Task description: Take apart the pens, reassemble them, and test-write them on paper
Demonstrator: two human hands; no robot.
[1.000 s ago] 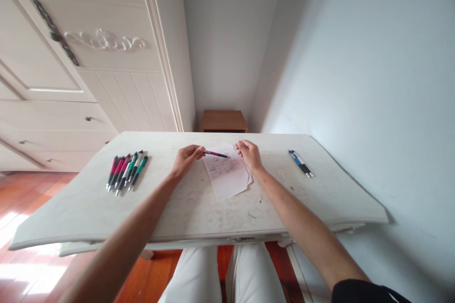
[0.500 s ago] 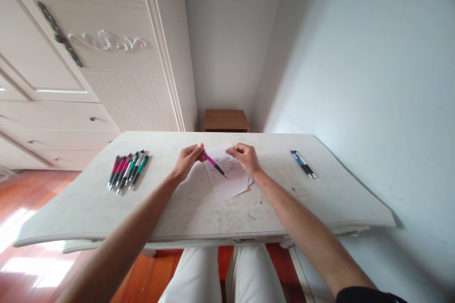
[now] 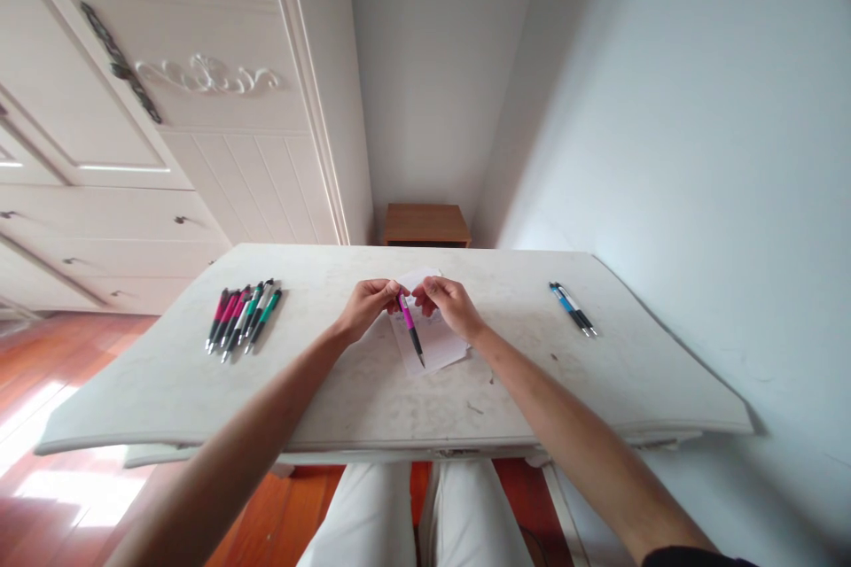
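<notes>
A purple pen (image 3: pixel 409 321) with a black grip points tip-down toward me over the middle of the table. My left hand (image 3: pixel 369 308) pinches its upper end between thumb and fingers. Just to the right of that end is my right hand (image 3: pixel 452 303), its fingers loosely bent and apart, with nothing visible in them. Beneath both hands lies a sheet of paper (image 3: pixel 439 350) bearing handwriting, partly covered by the pen and fingers. Its lower part looks blank.
On the white table (image 3: pixel 319 412), a group of pink, green and white pens (image 3: pixel 243 319) lies at the left. A blue pen (image 3: pixel 565 306) and a white pen (image 3: pixel 577 310) lie side by side at the right. Behind the table stands a wooden box-like piece (image 3: pixel 426 221); a wall borders the right.
My left hand has moved right with the purple pen, whose tip has swung down toward me. My right hand has come slightly left and its fingers have spread close to the pen's upper end.
</notes>
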